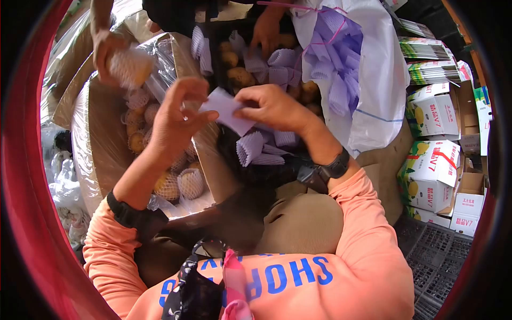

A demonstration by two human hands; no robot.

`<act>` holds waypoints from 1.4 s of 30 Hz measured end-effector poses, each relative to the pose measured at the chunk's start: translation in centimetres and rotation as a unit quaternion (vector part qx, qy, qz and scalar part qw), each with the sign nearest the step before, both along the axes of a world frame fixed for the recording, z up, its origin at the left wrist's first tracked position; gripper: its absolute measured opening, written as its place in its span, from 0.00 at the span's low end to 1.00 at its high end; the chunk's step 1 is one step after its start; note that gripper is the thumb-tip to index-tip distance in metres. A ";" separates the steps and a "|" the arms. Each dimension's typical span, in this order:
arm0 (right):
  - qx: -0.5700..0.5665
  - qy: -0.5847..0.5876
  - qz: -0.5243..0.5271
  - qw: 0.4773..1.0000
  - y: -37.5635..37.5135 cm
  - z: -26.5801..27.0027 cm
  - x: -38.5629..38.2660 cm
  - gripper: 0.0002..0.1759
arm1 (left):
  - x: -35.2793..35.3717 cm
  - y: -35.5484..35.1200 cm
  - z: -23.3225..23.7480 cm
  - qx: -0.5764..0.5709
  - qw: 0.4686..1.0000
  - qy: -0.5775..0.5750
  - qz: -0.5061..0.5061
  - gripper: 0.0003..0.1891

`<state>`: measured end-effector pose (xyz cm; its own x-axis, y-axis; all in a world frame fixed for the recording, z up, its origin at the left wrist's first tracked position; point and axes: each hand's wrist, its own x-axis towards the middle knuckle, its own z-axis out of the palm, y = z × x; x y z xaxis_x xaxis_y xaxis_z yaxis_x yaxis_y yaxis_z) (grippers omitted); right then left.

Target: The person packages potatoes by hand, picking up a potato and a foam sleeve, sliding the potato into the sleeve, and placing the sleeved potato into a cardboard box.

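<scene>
Between my two hands is a flat white foam net sleeve (228, 110). My right hand (261, 106) pinches its right edge between thumb and fingers. At its left edge, my left hand (184, 109) has its thumb and fingers apart in a curve, the thumb tip close to the sleeve. Below my hands, several foam sleeves (249, 149) lie in a dark crate. Yellow-brown fruits (240, 77) sit in the crate beyond them. To the left, a cardboard box (205, 160) lined with clear plastic holds fruits in foam nets (190, 183).
Another person's hand (106, 53) holds a netted fruit (129, 68) at the upper left; a second hand (265, 33) reaches into the crate. A white sack (381, 80) of purple-tinted sleeves stands at the upper right. Printed cartons (432, 176) and black plastic crates (432, 256) are at the right.
</scene>
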<state>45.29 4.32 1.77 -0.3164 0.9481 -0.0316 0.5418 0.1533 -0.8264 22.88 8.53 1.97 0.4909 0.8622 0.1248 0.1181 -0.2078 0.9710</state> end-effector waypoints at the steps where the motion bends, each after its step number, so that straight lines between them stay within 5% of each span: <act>1: 0.012 0.030 0.029 0.999 0.4 -0.6 -0.6 0.15 | -0.2 0.2 -0.4 -0.078 0.996 0.027 -0.028 0.23; 3: -0.209 0.220 0.027 0.953 1.3 -0.5 0.1 0.13 | -0.9 0.5 -0.7 -0.152 0.988 -0.014 -0.025 0.20; 4: -0.190 0.224 -0.007 0.956 2.5 -2.0 1.0 0.13 | -1.6 1.0 -1.2 -0.164 0.986 -0.036 0.015 0.18; 5: -0.184 0.118 -0.080 0.973 4.4 -4.5 2.3 0.13 | -2.2 1.4 -1.9 -0.175 0.981 -0.058 0.057 0.16; 6: -0.033 -0.056 -0.114 0.991 5.6 -6.8 2.9 0.15 | -2.6 1.9 -2.9 -0.162 0.979 -0.094 0.083 0.15; 7: 0.120 -0.227 -0.143 0.956 6.6 -9.2 3.4 0.18 | -3.1 2.3 -3.0 -0.160 0.979 -0.093 0.084 0.15; 9: 0.180 -0.227 -0.159 0.944 10.0 -17.9 3.8 0.20 | -4.3 2.9 -3.2 -0.100 0.981 0.155 0.060 0.16; 11: 0.237 -0.227 -0.173 0.929 10.8 -18.3 3.1 0.22 | -3.9 2.6 -2.3 -0.061 0.989 0.128 0.045 0.14; 13: 0.125 -0.184 -0.088 0.971 10.3 -16.4 4.1 0.29 | -4.0 2.4 -1.2 -0.178 0.975 0.082 0.100 0.14; 15: 0.021 -0.185 -0.108 0.977 9.2 -13.6 4.1 0.37 | -4.8 3.1 -1.8 -0.125 0.985 -0.035 0.114 0.22; 17: -0.011 -0.010 -0.242 0.970 7.3 -11.5 3.3 0.36 | -4.9 3.7 -0.8 -0.074 0.982 -0.117 0.126 0.27; 18: -0.014 0.124 -0.230 0.965 6.3 -10.1 2.8 0.34 | -4.5 3.7 -0.1 -0.030 0.985 -0.118 0.119 0.29; 21: -0.056 0.276 -0.080 0.956 4.3 -2.5 -0.4 0.28 | -3.5 3.3 0.9 0.063 0.991 -0.111 0.047 0.30; 23: -0.050 0.263 -0.017 0.963 3.2 1.2 -3.9 0.29 | -3.2 1.2 2.4 -0.067 0.980 -0.165 -0.091 0.37; 24: -0.042 0.305 -0.023 0.951 3.1 1.3 -5.0 0.27 | -3.7 1.3 2.3 -0.025 0.996 -0.058 -0.070 0.34; 25: -0.027 0.342 -0.028 0.939 3.6 1.5 -5.6 0.26 | -3.8 1.5 2.8 -0.072 0.986 -0.115 -0.101 0.28; 29: -0.049 0.397 -0.108 0.910 4.5 1.2 -6.5 0.23 | -6.6 0.7 4.2 -0.175 0.951 -0.246 -0.063 0.29; 31: -0.190 0.570 0.020 0.799 3.3 1.1 -9.3 0.22 | -7.5 0.1 4.4 -0.283 0.886 -0.333 -0.153 0.28; 32: -0.024 0.270 0.066 0.960 3.5 1.3 -9.7 0.25 | -7.9 -0.1 4.3 -0.304 0.887 -0.319 -0.138 0.31; 33: -0.029 0.272 0.063 0.960 3.6 1.0 -9.9 0.25 | -8.3 0.1 4.1 -0.309 0.886 -0.318 -0.137 0.31; 35: -0.222 0.604 0.150 0.751 3.7 0.6 -9.8 0.26 | -8.5 0.3 4.8 -0.396 0.802 -0.403 -0.191 0.35; 36: -0.224 0.606 0.106 0.756 3.7 0.6 -9.5 0.24 | -8.1 -0.2 6.0 -0.339 0.876 -0.329 -0.097 0.40; 37: -0.225 0.605 0.104 0.757 3.7 1.0 -9.7 0.24 | -8.3 0.0 6.0 -0.341 0.875 -0.330 -0.097 0.40; 38: -0.067 0.464 0.035 0.883 3.4 1.6 -9.7 0.23 | -8.7 0.3 5.9 -0.303 0.918 -0.250 -0.060 0.38; 39: 0.096 0.293 -0.035 0.951 3.1 2.4 -9.9 0.21 | -9.4 0.6 5.7 -0.261 0.951 -0.167 -0.021 0.35; 40: 0.065 0.268 0.007 0.961 2.9 3.6 -9.7 0.32 | -10.5 1.6 3.5 -0.146 0.989 0.003 0.011 0.33; 42: -0.032 0.283 0.064 0.956 1.5 6.4 -11.1 0.33 | -11.1 2.7 -1.1 -0.050 0.992 0.102 0.050 0.32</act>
<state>34.24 5.79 8.14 -0.4136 0.9021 0.1230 -0.0152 0.1282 -0.9916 11.75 11.19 0.86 0.4086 0.9109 -0.0569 0.3292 -0.0889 0.9401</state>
